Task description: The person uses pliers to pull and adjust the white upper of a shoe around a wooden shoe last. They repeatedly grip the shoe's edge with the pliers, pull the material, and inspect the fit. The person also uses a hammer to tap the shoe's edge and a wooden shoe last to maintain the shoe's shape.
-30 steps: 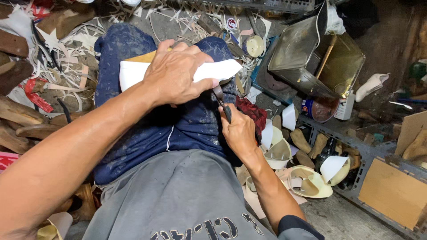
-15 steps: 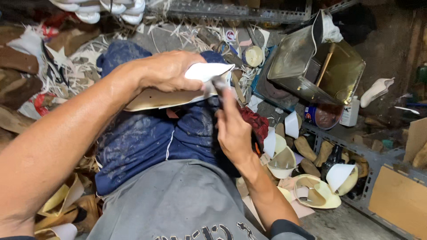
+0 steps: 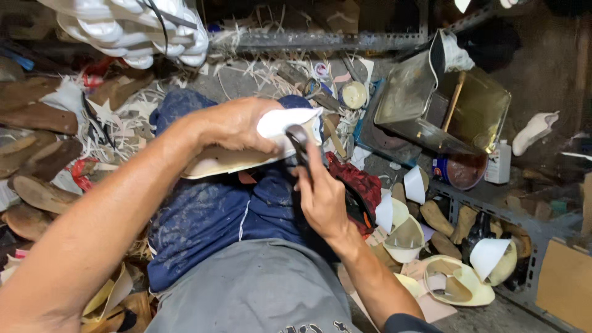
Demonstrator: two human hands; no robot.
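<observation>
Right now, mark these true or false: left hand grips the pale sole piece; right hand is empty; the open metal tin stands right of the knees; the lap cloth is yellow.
1. The left hand grips the pale sole piece. True.
2. The right hand is empty. False: it holds a dark tool against the piece's edge.
3. The open metal tin stands right of the knees. True.
4. The lap cloth is yellow. False: it is dark blue.
</observation>
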